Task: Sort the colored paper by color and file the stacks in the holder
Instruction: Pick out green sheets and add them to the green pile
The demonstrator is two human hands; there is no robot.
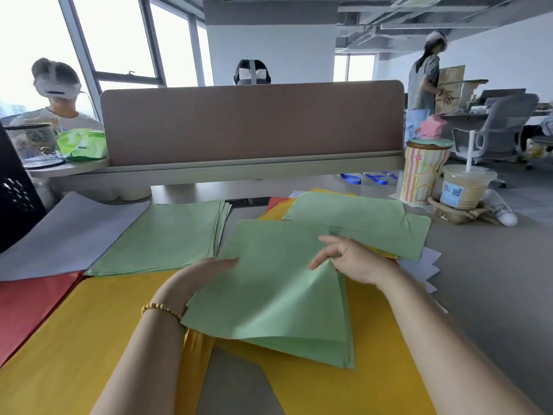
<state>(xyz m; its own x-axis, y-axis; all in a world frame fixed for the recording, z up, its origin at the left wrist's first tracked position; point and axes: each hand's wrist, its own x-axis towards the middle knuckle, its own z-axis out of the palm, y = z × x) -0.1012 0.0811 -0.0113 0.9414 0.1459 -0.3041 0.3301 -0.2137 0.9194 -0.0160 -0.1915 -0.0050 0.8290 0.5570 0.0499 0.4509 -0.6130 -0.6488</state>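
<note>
Striped cup [420, 175] with a lid and a clear drink cup [463, 187] holding pale liquid and a straw stand at the bench's [484, 265] far right; a wire mesh basket [36, 146] sits far left, contents unclear. Grey bench, tan divider panel [251, 121] across its far edge, open office with windows beyond. Left hand [203, 274] lies flat against the left edge of a small bundle of green sheets [269, 295]; right hand [350, 259] pinches the bundle's upper right corner, grip narrow, that corner lifted. Bundle is skewed, its long axis running from near right to far left. A neat green stack [161, 235] lies just left. Yellow sheets [74, 339], red sheets [27, 307] and grey paper [65, 235] lie nearer and leftward; a mixed pile [374, 223] lies right.
</note>
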